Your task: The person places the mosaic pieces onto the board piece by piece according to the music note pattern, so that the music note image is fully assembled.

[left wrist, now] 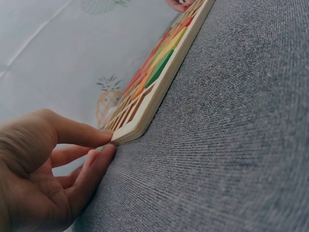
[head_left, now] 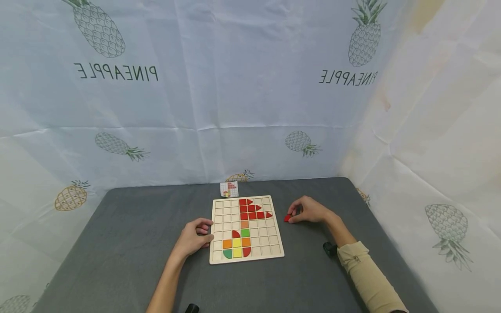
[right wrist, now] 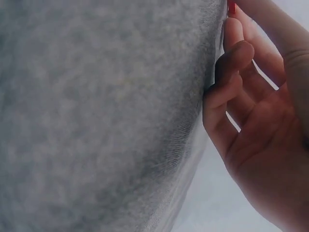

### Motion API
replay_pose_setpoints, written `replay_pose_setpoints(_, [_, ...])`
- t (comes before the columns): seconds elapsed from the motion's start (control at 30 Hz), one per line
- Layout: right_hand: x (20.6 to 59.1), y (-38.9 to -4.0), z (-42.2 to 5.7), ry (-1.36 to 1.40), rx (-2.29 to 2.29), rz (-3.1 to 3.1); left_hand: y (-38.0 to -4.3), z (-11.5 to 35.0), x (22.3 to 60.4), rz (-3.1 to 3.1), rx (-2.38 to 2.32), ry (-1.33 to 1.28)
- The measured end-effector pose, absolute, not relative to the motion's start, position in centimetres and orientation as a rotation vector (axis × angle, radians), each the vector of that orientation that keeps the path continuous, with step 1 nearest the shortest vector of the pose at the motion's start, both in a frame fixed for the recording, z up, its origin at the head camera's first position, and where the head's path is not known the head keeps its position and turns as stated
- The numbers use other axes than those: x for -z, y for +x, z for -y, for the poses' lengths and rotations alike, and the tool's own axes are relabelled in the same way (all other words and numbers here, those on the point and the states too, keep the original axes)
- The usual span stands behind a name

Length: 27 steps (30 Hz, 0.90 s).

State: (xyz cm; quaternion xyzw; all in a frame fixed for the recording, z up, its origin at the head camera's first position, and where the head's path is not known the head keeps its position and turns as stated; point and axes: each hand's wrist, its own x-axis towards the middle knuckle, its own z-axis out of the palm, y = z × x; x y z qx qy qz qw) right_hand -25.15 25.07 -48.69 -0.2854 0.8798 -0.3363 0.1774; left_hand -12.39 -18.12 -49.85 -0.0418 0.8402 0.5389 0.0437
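Note:
A wooden grid board [head_left: 264, 251] lies on the grey table, partly filled with coloured pieces: red squares and triangles at the top, orange, green and yellow squares below, and rounded red and green pieces near the bottom. My left hand [head_left: 192, 238] pinches the board's left edge; in the left wrist view, thumb and fingers [left wrist: 99, 166] meet at its corner. To the right of the board, my right hand [head_left: 309, 210] holds a small red piece [head_left: 287, 217] between thumb and fingertips, close over the table. Only a sliver of that red piece [right wrist: 231, 7] shows in the right wrist view.
A small card [head_left: 229, 189] with a printed coloured grid pattern lies just behind the board. The grey table [head_left: 129, 243] ends at a pineapple-print curtain [head_left: 235, 100] at the back and sides. Dark objects sit by the right forearm and at the front edge.

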Motion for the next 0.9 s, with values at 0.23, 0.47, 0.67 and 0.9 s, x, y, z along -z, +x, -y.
replay_pose_setpoints(0.23, [48.4, -24.9, -24.1, -0.817, 0.972, -2.498, -12.3, 18.1, 50.0, -2.568, -1.655, -0.123])
replay_pose_setpoints(0.47, [47.2, -24.5, -20.0, -0.917, 1.015, -2.459, -12.4, 18.1, 50.0, -2.577, -1.647, -0.122])
replay_pose_setpoints(0.67, [46.4, -23.5, -14.6, -1.086, 0.891, -2.47, -12.5, 18.1, 49.9, -2.58, -1.646, -0.121])
replay_pose_setpoints(0.9, [45.8, -21.6, -8.6, -1.167, 0.705, -2.494, -12.5, 18.1, 49.9, -2.58, -1.649, -0.122])
